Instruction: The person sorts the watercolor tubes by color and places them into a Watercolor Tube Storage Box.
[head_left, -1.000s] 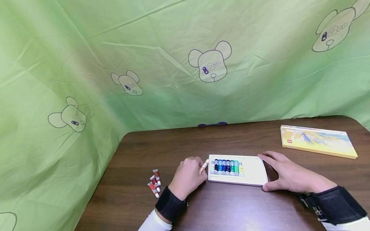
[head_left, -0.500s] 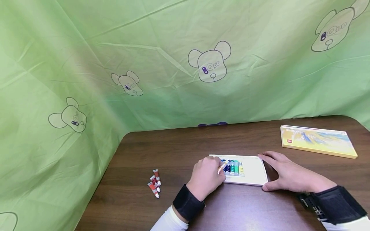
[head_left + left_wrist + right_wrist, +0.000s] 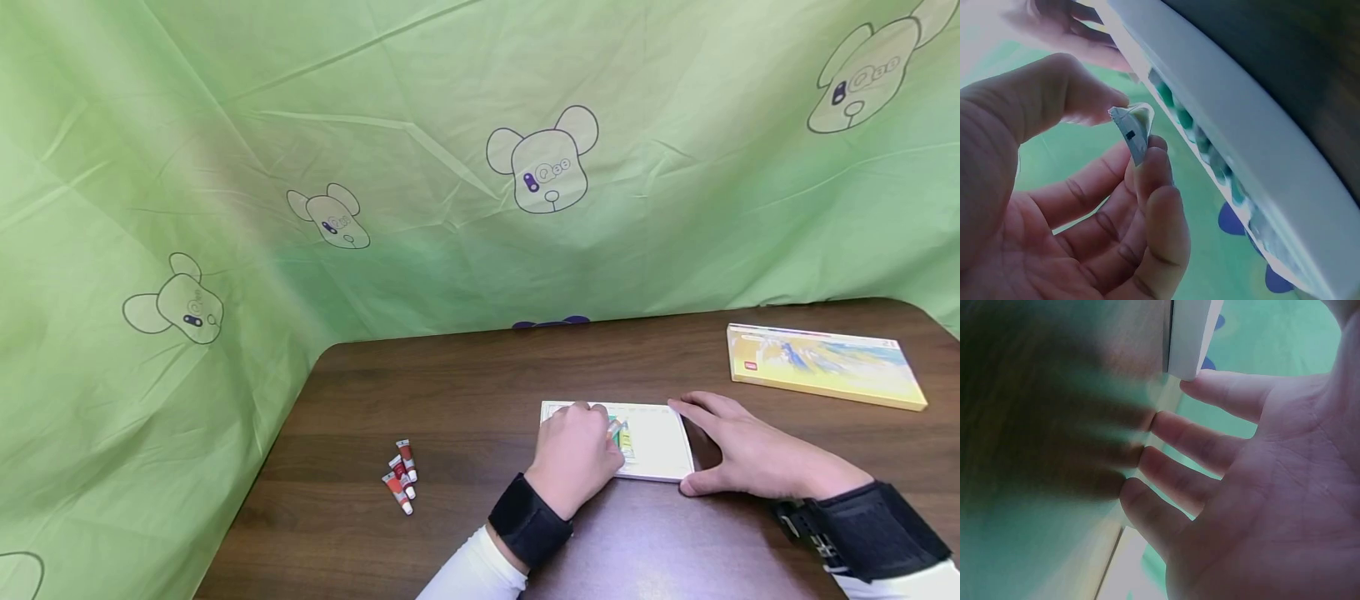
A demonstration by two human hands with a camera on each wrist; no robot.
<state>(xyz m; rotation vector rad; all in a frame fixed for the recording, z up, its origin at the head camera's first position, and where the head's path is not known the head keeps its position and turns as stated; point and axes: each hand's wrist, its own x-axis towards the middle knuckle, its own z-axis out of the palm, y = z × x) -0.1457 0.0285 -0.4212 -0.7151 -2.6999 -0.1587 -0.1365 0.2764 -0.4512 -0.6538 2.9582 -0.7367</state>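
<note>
A small paint tube [image 3: 1135, 131] is pinched between the thumb and fingers of my left hand [image 3: 573, 454]. In the head view that hand is over the white paint tray [image 3: 660, 442] and hides its left part. Green and yellow tubes [image 3: 626, 437] show in the tray beside the fingers. In the left wrist view, the pinched tube is apart from the tray's row of tubes. My right hand [image 3: 738, 450] rests at the tray's right end, forefinger at the far corner and thumb at the near corner. In the right wrist view its other fingertips [image 3: 1154, 422] touch the tabletop.
Three reddish paint tubes [image 3: 402, 471] lie on the brown table [image 3: 337, 400] to the left. A flat yellow printed box [image 3: 825, 367] lies at the back right. A green curtain [image 3: 420, 167] with bear outlines hangs behind and at the left.
My left hand has moved right with the paint tube, from beside the tray's left edge to over its middle. My right hand and the tray have stayed in place.
</note>
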